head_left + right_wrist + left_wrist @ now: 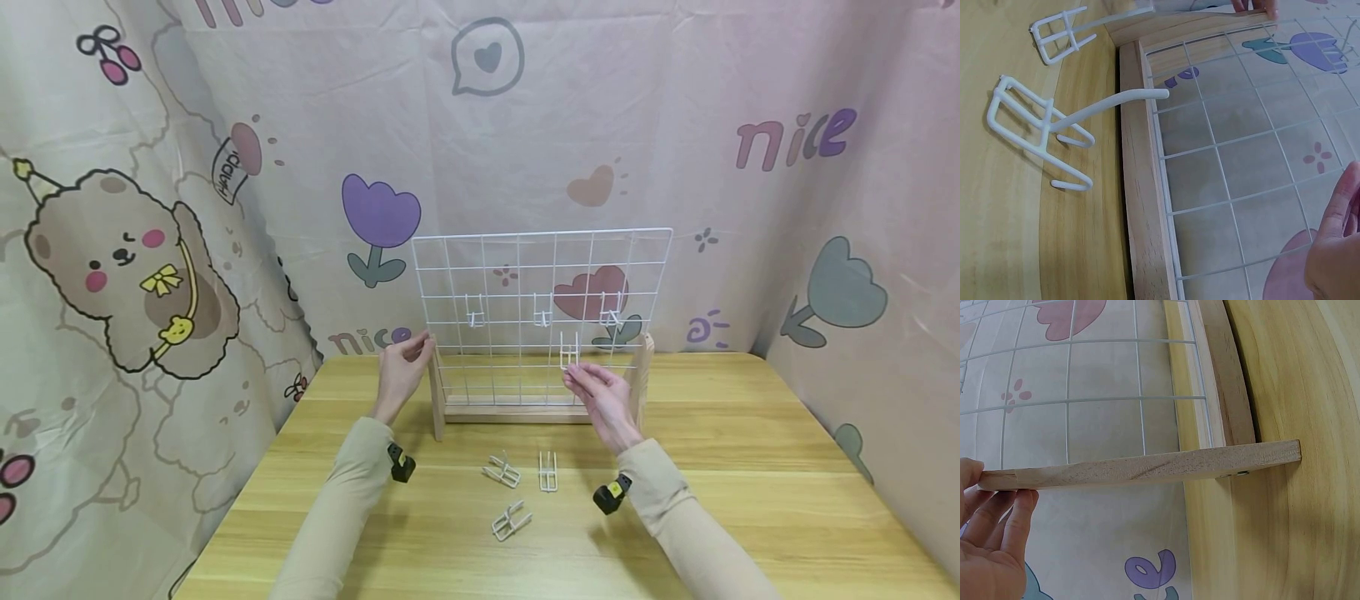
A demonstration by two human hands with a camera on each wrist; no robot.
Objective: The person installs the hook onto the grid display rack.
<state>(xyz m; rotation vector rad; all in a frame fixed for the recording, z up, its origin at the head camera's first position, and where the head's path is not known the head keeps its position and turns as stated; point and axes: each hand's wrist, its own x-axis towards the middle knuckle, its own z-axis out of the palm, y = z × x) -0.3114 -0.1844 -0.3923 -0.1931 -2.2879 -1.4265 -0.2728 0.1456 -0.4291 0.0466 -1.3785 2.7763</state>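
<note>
A white wire grid panel (543,233) stands upright in a wooden stand. My left hand (402,367) pinches the top of the stand's left post (1116,471), thumb on one side and fingers on the other. In front of the grid's lower right part, my right hand (606,400) holds a white wire hook (569,352) by its lower end with thumb and fingertips. Whether this hook touches the grid I cannot tell. Three similar hooks hang in one row on the grid: a left one (475,318), a middle one (542,318) and a right one (611,317).
Three loose white hooks lie on the wooden table (750,467) before the stand: one at left (512,477), one at right (548,473) and one nearer me (512,523). The stand's right post (642,375) rises beside my right hand. A patterned curtain (300,100) hangs behind.
</note>
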